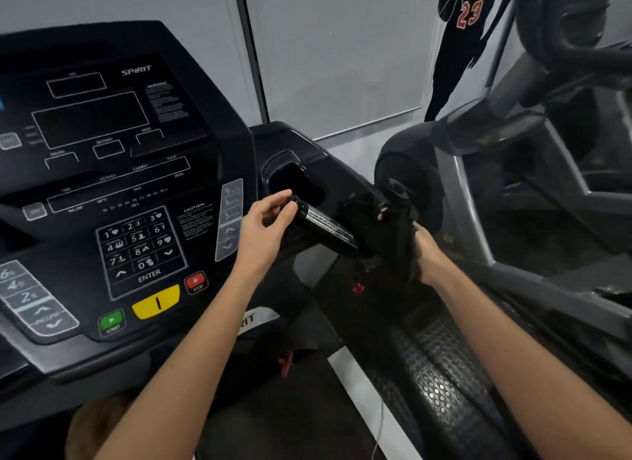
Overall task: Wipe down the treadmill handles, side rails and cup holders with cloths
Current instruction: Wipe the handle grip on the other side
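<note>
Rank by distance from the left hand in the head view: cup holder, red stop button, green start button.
From the left hand:
1. Cup holder, just behind it.
2. Stop button, lower left.
3. Start button, farther left again.
</note>
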Available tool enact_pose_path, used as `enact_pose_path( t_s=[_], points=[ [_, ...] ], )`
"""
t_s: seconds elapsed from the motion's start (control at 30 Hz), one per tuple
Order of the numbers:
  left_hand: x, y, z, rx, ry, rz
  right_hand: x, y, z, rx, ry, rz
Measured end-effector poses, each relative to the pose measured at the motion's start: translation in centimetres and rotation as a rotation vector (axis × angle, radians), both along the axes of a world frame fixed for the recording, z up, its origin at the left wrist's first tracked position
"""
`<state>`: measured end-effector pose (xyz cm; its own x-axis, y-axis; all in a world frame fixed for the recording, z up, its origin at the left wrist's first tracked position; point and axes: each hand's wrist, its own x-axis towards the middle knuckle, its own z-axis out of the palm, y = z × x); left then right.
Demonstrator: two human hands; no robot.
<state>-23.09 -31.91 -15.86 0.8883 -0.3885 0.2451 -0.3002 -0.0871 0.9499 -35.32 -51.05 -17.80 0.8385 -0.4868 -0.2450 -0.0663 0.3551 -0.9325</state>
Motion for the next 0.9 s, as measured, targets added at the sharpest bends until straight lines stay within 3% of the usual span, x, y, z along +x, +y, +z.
enact_pose_path(
  t_s=[0.13, 0.27, 0.37, 0.47, 0.53, 0.73, 0.9],
  points=[
    [-0.3, -0.1, -0.1, -0.02, 0.012, 0.024, 1.3, -0.6, 0.8, 0.083, -0.011, 0.129],
    [-0.2, -0.2, -0.6, -0.03, 0.02, 0.026, 2.1, 0.0, 0.1, -0.25, 0.022, 0.24],
    [-0.1, -0.2, -0.9, -0.04, 0.031, 0.015, 2.6, 0.2, -1.6, -0.38, -0.044, 0.125],
    [-0.1, -0.2, -0.8, -0.056, 0.041, 0.009, 2.1, 0.3, -2.8, -0.346, -0.102, -0.049],
    [-0.1, -0.2, -0.8, -0.065, 0.044, 0.005, 1.6, 0.2, -3.5, -0.267, -0.128, -0.051],
    [-0.4, -0.4, -0.9, -0.101, 0.071, 0.005, 2.9, -0.4, -1.9, -0.334, -0.192, 0.173],
    [-0.5, -0.2, -0.5, -0.075, 0.067, -0.004, 3.9, -1.8, -2.1, -0.341, -0.105, 0.351]
  ],
)
